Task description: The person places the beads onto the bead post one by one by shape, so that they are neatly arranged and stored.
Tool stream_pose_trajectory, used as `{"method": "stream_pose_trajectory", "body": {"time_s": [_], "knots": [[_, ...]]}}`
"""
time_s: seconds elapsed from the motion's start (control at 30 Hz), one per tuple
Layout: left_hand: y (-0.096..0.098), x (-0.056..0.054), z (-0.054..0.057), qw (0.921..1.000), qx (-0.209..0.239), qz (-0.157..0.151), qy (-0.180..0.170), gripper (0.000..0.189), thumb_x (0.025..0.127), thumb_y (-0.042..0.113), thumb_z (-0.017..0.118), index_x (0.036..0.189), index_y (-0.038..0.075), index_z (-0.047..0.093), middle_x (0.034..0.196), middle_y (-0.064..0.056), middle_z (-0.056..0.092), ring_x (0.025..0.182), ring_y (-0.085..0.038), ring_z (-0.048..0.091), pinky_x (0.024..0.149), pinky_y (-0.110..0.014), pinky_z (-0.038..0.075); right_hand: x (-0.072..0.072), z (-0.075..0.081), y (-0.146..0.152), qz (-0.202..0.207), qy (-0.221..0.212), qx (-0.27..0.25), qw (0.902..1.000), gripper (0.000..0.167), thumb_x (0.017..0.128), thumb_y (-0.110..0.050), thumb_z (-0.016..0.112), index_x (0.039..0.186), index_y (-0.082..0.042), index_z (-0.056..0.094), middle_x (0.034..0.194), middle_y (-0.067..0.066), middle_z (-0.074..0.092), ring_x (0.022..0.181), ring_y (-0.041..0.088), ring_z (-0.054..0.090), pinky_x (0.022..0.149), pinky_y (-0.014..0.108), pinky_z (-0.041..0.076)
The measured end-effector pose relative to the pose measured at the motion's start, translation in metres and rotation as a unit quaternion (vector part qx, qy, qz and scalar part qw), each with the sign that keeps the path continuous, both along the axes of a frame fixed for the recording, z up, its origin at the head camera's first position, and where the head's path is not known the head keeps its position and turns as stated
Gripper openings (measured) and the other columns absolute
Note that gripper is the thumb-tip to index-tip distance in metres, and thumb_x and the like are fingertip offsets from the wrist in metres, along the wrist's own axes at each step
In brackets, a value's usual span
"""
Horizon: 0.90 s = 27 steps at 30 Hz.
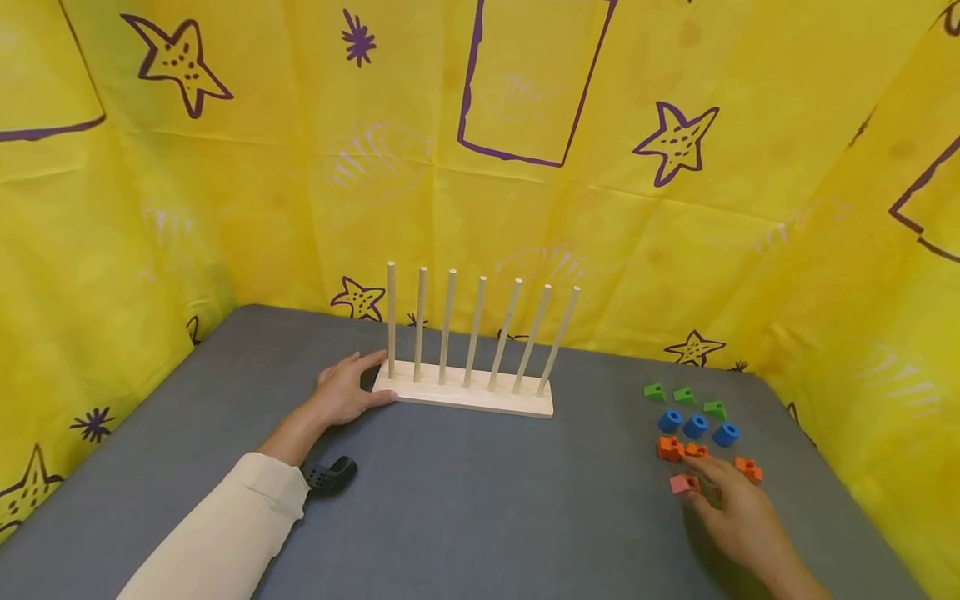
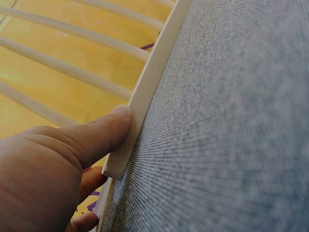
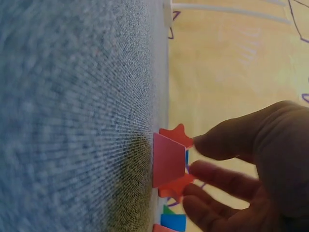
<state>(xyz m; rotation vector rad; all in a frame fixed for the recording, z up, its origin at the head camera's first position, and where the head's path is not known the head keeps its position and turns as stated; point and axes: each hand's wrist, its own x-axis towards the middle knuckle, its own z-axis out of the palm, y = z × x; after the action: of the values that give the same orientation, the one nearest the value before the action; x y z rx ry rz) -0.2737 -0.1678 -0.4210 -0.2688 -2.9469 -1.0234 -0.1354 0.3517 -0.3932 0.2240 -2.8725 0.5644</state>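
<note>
A pale wooden peg stand (image 1: 465,398) with a row of upright rods stands mid-table. My left hand (image 1: 347,392) grips its left end, thumb on the front edge and fingers reaching behind. In the left wrist view the thumb presses the base (image 2: 153,72) near its corner. On the right, my right hand (image 1: 738,512) hovers over a pink trapezoid block (image 1: 680,484) and orange star blocks (image 1: 670,448). Seen from the right wrist, the thumb and fingers are spread apart close to the pink block (image 3: 168,162), with a red-orange star (image 3: 177,134) behind it.
Behind the stars lie blue cylinders (image 1: 696,427) and green triangular blocks (image 1: 684,396), in rows. Another orange star (image 1: 748,469) is right of the fingers. A black curved object (image 1: 333,475) shows beside the left wrist. Yellow patterned cloth (image 1: 420,200) hangs around the grey table (image 1: 480,500).
</note>
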Motion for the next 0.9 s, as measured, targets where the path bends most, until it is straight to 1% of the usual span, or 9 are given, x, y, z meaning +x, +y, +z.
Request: {"method": "stream_pose_trajectory", "body": {"time_s": [0.2,0.27,0.37,0.5,0.6,0.7,0.77,0.9], "knots": [[0.001,-0.002,0.000,1.0000,-0.001,0.001,-0.004,0.079,0.084,0.037,0.076,0.147,0.007,0.040,0.143,-0.026,0.041,0.138,-0.047,0.018,0.103,-0.065,0.007,-0.002,0.002,0.000,-0.025,-0.073,0.025,0.9967,0.040,0.081,-0.007,0.075,0.119,0.003,0.064,0.106,0.017,0.064,0.091,0.035,0.063,0.074,0.054,0.049],[0.001,-0.003,0.000,1.0000,-0.001,0.000,-0.004,0.079,0.084,0.037,0.076,0.147,0.007,0.040,0.143,-0.026,0.042,0.138,-0.047,0.018,0.103,-0.064,0.007,-0.002,0.001,0.000,-0.035,-0.082,0.026,0.9957,0.037,0.081,-0.008,0.076,0.115,0.003,0.066,0.103,0.014,0.065,0.089,0.033,0.063,0.074,0.053,0.049],[0.001,-0.002,-0.001,1.0000,-0.005,-0.001,-0.005,0.079,0.084,0.037,0.076,0.147,0.007,0.040,0.143,-0.026,0.042,0.138,-0.047,0.018,0.103,-0.064,0.007,-0.002,0.000,-0.001,-0.050,-0.084,0.022,0.9950,0.033,0.080,-0.010,0.077,0.110,0.001,0.068,0.093,0.007,0.065,0.080,0.025,0.061,0.070,0.049,0.050],[0.000,-0.001,-0.001,0.9998,-0.008,0.005,-0.016,0.081,0.083,0.038,0.076,0.148,0.007,0.038,0.144,-0.028,0.039,0.137,-0.048,0.017,0.103,-0.065,0.006,0.000,-0.001,-0.003,-0.058,-0.070,0.019,0.9957,0.028,0.081,-0.012,0.078,0.105,-0.002,0.070,0.084,0.001,0.064,0.072,0.019,0.057,0.065,0.043,0.049],[-0.001,0.000,0.000,0.9997,-0.008,0.008,-0.023,0.082,0.083,0.038,0.076,0.148,0.007,0.038,0.144,-0.029,0.037,0.137,-0.050,0.017,0.103,-0.066,0.005,0.002,0.000,-0.006,-0.057,-0.057,-0.004,0.9967,0.027,0.083,-0.014,0.077,0.106,-0.002,0.069,0.087,0.004,0.067,0.073,0.020,0.061,0.065,0.042,0.051],[0.000,0.000,0.000,0.9996,-0.010,0.005,-0.024,0.082,0.083,0.040,0.076,0.148,0.008,0.038,0.145,-0.029,0.037,0.137,-0.049,0.017,0.103,-0.066,0.006,0.005,0.006,-0.009,-0.053,-0.040,-0.038,0.9971,0.028,0.085,-0.015,0.076,0.108,-0.002,0.068,0.095,0.010,0.068,0.078,0.024,0.066,0.065,0.040,0.054],[0.001,-0.001,0.000,0.9997,-0.010,0.005,-0.024,0.082,0.083,0.040,0.075,0.148,0.008,0.037,0.145,-0.029,0.036,0.137,-0.049,0.017,0.103,-0.065,0.006,0.005,0.012,-0.012,-0.042,-0.014,-0.058,0.9973,0.027,0.085,-0.014,0.076,0.108,-0.003,0.068,0.095,0.010,0.068,0.078,0.024,0.067,0.064,0.036,0.055],[0.002,-0.002,0.000,0.9997,-0.008,0.006,-0.022,0.081,0.083,0.039,0.076,0.148,0.007,0.038,0.145,-0.029,0.037,0.137,-0.049,0.017,0.104,-0.065,0.005,0.003,0.026,-0.023,0.000,0.056,-0.076,0.9955,0.024,0.083,-0.008,0.076,0.107,-0.006,0.070,0.095,0.004,0.067,0.077,0.013,0.065,0.063,0.023,0.054]]}}
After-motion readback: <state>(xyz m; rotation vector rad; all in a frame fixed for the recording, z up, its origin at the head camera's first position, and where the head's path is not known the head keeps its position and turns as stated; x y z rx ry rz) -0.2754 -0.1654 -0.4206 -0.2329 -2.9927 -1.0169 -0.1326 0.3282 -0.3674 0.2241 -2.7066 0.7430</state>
